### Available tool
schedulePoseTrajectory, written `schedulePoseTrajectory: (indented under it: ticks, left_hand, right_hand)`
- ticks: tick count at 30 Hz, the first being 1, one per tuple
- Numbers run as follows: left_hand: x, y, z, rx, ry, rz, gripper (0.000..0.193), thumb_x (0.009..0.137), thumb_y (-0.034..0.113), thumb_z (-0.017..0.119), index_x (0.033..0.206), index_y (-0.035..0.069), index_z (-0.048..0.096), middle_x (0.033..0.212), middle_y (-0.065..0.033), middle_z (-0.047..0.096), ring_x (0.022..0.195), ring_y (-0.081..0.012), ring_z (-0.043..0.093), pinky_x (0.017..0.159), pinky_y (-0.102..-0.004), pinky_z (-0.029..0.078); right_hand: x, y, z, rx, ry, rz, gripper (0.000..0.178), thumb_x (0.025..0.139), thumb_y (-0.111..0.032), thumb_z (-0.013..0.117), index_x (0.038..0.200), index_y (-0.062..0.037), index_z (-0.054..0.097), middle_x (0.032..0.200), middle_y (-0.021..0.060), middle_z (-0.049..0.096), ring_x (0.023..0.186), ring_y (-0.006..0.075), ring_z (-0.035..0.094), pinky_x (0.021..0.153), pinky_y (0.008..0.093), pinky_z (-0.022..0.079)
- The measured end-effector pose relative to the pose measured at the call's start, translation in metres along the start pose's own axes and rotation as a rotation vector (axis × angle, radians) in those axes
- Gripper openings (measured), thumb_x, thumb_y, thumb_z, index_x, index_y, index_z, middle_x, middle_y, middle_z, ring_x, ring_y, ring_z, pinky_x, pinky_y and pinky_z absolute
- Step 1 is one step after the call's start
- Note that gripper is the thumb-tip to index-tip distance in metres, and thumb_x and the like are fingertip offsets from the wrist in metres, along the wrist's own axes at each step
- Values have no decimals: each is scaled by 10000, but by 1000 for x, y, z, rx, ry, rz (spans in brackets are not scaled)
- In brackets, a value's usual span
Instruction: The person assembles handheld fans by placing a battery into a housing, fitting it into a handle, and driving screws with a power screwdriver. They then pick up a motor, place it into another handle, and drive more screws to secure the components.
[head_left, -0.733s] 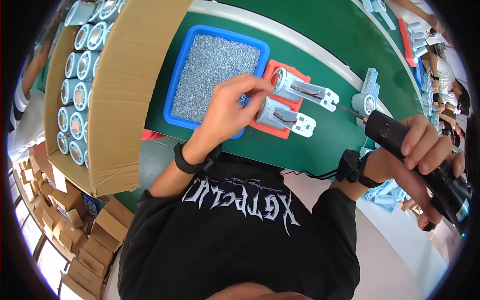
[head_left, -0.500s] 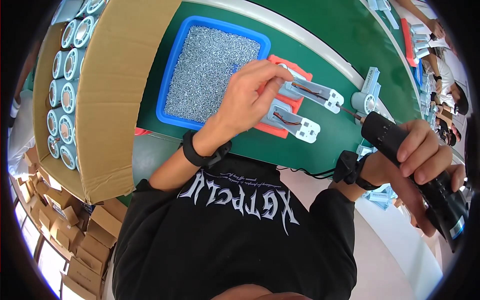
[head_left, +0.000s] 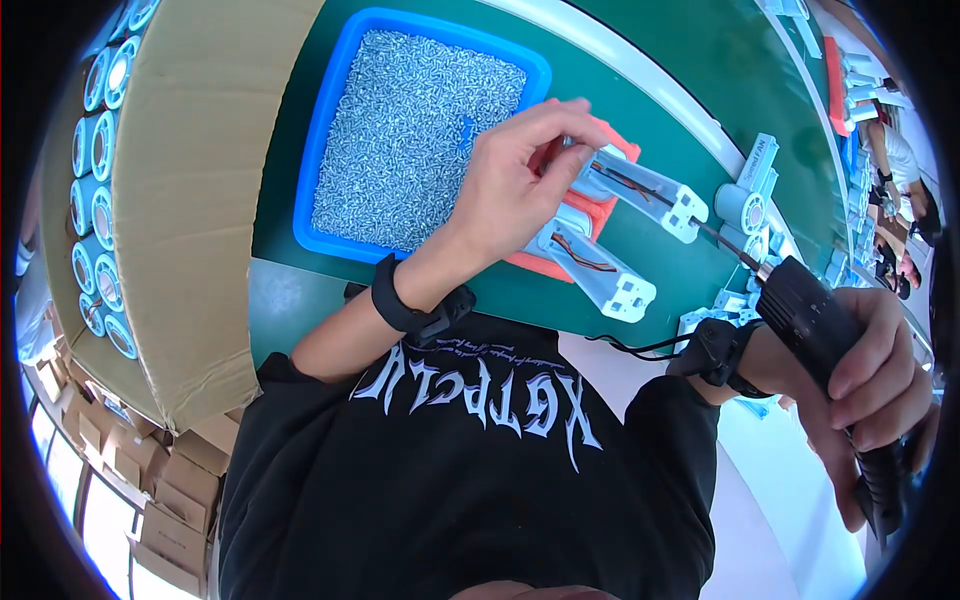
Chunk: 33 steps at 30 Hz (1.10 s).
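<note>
My right hand (head_left: pixel 875 375) is wrapped round a black electric screwdriver (head_left: pixel 810 315) at the right. Its long thin bit meets the white end of a pale blue fan handle shell (head_left: pixel 650 190); a dark line runs on inside, beside red and dark wires. Over the far end of that shell is my left hand (head_left: pixel 525 175), thumb and fingers drawn together; what lies between them is hidden. A second wired handle shell (head_left: pixel 595 275) lies nearer me, alongside the first. Both rest in a red holder (head_left: pixel 545 263).
A blue tray (head_left: pixel 303 205) full of small metal screws stands left of the holder. Further left is a cardboard box (head_left: pixel 200 200) of round pale blue parts. More fan parts (head_left: pixel 742 205) lie on the green table at right. A black cable (head_left: pixel 640 350) runs near the table edge.
The view has shifted a little. The screwdriver is still lined up with the same shell, and a longer dark line now shows inside it. My left hand stays at its far end.
</note>
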<state>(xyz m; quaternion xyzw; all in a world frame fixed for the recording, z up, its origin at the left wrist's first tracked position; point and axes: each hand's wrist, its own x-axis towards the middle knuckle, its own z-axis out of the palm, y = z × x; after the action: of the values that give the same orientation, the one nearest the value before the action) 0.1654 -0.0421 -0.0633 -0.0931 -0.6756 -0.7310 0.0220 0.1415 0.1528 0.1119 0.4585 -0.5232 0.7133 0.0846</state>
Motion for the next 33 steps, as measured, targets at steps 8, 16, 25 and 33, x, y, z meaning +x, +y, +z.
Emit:
schedulePoseTrajectory:
  ticks: [8,16,25,33]
  left_hand:
    - [1,-5,-1,-215,-74,-248,117,869,-15,595,983,10,605,1010,-75,632,938,-128,607,838,-253,477]
    - [4,-5,1,-260,-67,-253,110,875,-1,597,984,9,608,1026,-82,632,928,-121,609,832,-241,478]
    - [3,-8,6,-323,40,-151,72,840,-34,608,904,-8,629,864,-44,629,700,-75,547,612,-211,444]
    - [1,-6,1,-264,-55,-211,95,868,-17,595,954,6,630,964,-63,630,896,-105,610,776,-216,485]
  right_hand:
    - [0,9,0,23,-14,-43,233,771,-88,715,923,-33,546,754,41,614,590,151,639,536,256,577]
    - [-1,13,7,83,17,-81,247,756,-178,697,924,-59,559,729,26,625,551,135,629,510,244,565]
    - [0,16,12,198,-2,-95,457,733,-525,720,949,-136,610,700,-32,620,512,75,606,501,186,533]
    - [1,11,15,4,-12,-46,250,772,-37,673,973,-23,524,728,54,620,547,154,631,476,262,565]
